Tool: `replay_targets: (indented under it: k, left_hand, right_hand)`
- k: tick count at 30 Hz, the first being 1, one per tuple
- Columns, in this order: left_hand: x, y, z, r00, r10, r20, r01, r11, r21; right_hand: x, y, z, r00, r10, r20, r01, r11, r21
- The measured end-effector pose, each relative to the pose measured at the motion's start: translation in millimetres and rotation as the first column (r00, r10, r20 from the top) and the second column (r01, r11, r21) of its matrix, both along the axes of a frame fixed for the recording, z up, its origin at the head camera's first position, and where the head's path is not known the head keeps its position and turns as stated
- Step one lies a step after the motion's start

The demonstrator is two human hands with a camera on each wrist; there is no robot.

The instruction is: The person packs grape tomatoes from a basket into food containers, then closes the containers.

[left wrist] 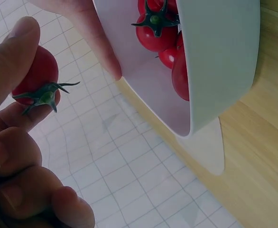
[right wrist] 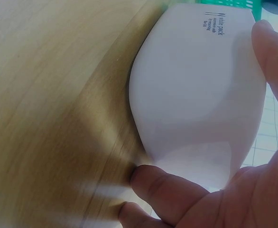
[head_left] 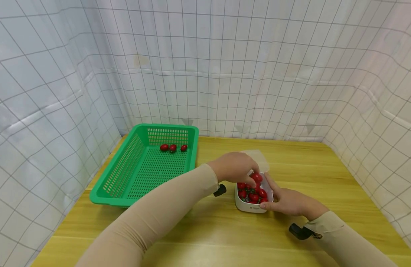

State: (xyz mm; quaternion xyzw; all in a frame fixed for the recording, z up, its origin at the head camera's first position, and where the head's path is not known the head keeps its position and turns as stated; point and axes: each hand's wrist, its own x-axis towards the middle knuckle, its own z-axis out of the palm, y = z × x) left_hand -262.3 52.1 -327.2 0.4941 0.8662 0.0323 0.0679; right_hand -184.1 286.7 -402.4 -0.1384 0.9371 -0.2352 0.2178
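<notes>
A white plastic food box (head_left: 248, 207) stands on the table, holding several red cherry tomatoes (head_left: 253, 197) with green stems. Above its opening my left hand (head_left: 235, 167) pinches one cherry tomato (left wrist: 40, 71) between thumb and fingers, its green stem outward in the left wrist view. My right hand (head_left: 290, 201) grips the box from the right. Its thumb lies at the near rim, and the other fingers (right wrist: 170, 190) reach along the side, as the right wrist view shows. Behind the box lies a translucent lid (head_left: 260, 159), partly hidden by the left hand.
To the left stands a green plastic basket (head_left: 97, 193) with slotted walls; three cherry tomatoes (head_left: 172, 148) lie at its far end. My left forearm passes in front of its near right corner. White gridded curtains (head_left: 225, 92) surround the wooden table (head_left: 312, 159) at the back and sides.
</notes>
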Motion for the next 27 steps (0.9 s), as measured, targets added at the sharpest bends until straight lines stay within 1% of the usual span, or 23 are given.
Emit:
replay_targets:
  k: [6, 20, 27]
  left_hand:
    - [0.5, 1.9, -1.7, 1.000, -0.001, -0.002, 0.001, 1.000, -0.006]
    - [2.5, 3.9, -4.5, 1.000, 0.001, -0.008, -0.001, 1.000, -0.007]
    - [3.4, 4.5, -3.4, 1.000, 0.003, 0.014, -0.003, 1.000, -0.008]
  right_hand:
    - [0.0, 0.0, -0.7, 1.000, -0.009, 0.007, 0.009, 1.000, 0.001]
    - [0.8, 0.4, -0.5, 1.000, 0.002, -0.001, -0.002, 1.000, -0.005]
    - [1.1, 0.4, -0.1, 1.000, 0.006, 0.000, -0.006, 1.000, -0.003]
